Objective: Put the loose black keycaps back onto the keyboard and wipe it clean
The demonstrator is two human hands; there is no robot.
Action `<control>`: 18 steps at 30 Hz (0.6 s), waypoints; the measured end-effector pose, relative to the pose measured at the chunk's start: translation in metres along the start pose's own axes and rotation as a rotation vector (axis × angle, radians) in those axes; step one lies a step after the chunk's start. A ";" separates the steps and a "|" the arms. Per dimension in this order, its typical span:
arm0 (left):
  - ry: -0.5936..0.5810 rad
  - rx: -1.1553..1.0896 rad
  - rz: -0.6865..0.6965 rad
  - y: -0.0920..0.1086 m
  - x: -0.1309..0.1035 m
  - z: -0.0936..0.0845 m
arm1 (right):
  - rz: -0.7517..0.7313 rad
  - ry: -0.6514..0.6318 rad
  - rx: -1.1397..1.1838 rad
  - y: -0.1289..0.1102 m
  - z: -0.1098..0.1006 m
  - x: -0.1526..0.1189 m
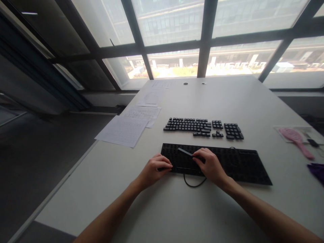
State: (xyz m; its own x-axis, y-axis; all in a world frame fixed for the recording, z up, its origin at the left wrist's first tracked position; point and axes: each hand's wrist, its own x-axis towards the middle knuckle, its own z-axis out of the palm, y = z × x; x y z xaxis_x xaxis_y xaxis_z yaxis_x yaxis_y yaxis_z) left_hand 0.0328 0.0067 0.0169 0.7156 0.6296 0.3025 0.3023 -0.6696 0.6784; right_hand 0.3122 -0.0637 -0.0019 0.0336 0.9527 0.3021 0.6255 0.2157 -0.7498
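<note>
A black keyboard base (pixel 235 168) without its keycaps lies on the white table in front of me. My right hand (pixel 209 163) pinches one end of a space bar keycap (pixel 185 152), a long slim dark piece held slanted above the base. At the base's left front corner is my left hand (pixel 157 166), its fingertips pressed together; a dark bit shows under them, too hidden to name. Behind the base, loose black keycaps (pixel 187 125) are laid out in keyboard order, with the number pad group (pixel 233 131) on the right. A black cable (pixel 193 186) loops out at the front edge.
Written paper sheets (pixel 124 130) lie along the table's left edge. On the right are a pink hairbrush (pixel 295 138), a small dark item (pixel 313 143) and purple cloth (pixel 316 171). Two round cable holes (pixel 185 83) sit near the far edge, before large windows.
</note>
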 end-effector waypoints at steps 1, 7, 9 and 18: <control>-0.004 0.020 0.023 0.001 0.000 0.000 | -0.001 0.000 0.002 0.000 0.000 0.000; -0.015 0.136 0.117 0.002 -0.002 0.004 | -0.017 0.018 0.056 -0.003 -0.002 0.000; -0.001 0.158 0.143 0.001 -0.003 0.005 | 0.009 0.022 0.098 -0.005 -0.003 0.000; 0.002 0.384 0.251 -0.001 -0.006 0.007 | 0.314 -0.081 0.362 -0.016 -0.012 0.001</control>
State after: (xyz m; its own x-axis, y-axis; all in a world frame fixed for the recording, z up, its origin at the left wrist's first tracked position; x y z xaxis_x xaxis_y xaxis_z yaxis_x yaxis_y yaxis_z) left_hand 0.0322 0.0008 0.0091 0.7956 0.4293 0.4274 0.3313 -0.8990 0.2865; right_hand 0.3117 -0.0692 0.0175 0.1080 0.9941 -0.0074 0.2833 -0.0379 -0.9583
